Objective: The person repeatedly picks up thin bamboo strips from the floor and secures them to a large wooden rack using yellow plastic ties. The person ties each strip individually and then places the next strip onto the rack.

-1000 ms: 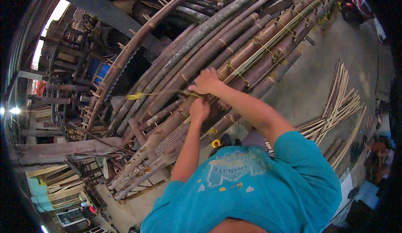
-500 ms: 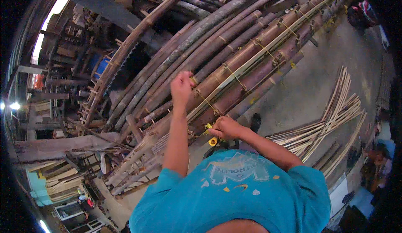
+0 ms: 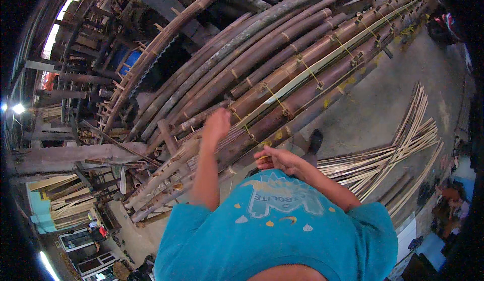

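My right hand (image 3: 280,161) is in front of my chest, fingers curled round a bit of yellow twine (image 3: 263,157). Closed, and a little blurred, my left hand (image 3: 216,124) is just above the near part of a long bundle of brown bamboo poles (image 3: 302,99). What its fingers hold, if anything, I cannot make out. Yellow lashings (image 3: 311,74) tie the poles together at intervals. A pale split bamboo strip (image 3: 298,82) runs lengthwise between two thick poles.
Several loose bamboo poles (image 3: 262,54) lie beyond the bundle. Thin split strips (image 3: 388,152) are heaped on the concrete floor (image 3: 373,104) to my right. A wooden beam (image 3: 75,160) and racks of timber stand at left. Someone (image 3: 454,200) is at the far right.
My left hand has come down and nearer. The right hand has turned and drawn toward my chest; the yellow roll seen below it earlier no longer shows. The view has shifted slightly.
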Tool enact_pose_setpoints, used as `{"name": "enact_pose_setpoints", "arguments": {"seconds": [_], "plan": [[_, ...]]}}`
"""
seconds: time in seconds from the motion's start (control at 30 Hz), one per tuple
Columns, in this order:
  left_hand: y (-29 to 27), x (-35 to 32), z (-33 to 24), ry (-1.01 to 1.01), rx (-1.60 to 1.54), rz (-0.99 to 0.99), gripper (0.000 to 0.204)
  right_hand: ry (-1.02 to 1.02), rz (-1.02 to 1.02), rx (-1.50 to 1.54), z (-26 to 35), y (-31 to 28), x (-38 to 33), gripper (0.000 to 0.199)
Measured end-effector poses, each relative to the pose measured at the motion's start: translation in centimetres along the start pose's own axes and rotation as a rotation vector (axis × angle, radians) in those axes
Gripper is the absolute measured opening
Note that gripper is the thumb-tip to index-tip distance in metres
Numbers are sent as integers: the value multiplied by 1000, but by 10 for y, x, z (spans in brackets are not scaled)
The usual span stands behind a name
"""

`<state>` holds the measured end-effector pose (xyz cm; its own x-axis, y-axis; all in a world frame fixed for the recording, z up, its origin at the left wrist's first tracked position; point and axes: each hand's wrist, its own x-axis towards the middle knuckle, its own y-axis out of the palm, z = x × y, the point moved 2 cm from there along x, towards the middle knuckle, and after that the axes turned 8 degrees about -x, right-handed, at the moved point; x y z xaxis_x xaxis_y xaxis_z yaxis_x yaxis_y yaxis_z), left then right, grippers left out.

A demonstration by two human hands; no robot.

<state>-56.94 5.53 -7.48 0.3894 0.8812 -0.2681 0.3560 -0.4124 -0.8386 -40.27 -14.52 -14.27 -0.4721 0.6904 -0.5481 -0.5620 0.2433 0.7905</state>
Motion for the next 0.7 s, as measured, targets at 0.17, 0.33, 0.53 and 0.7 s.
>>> {"name": "enact_pose_setpoints", "arguments": {"seconds": [0.17,0.33,0.53,0.7], "plan": [[62,-34,-4,150,-154,-118,29,-827,-357,-136,25,75,54,32],[60,-37,7,323,-172,-204,25,-801,-199,-1842,58,186,105,38],[59,-24,20,276,-302,-119,30,-719,-377,-2107,138,113,146,51],[50,-36,11,168,-496,-64,33,-498,154,-1343,101,134,60,43]]}}
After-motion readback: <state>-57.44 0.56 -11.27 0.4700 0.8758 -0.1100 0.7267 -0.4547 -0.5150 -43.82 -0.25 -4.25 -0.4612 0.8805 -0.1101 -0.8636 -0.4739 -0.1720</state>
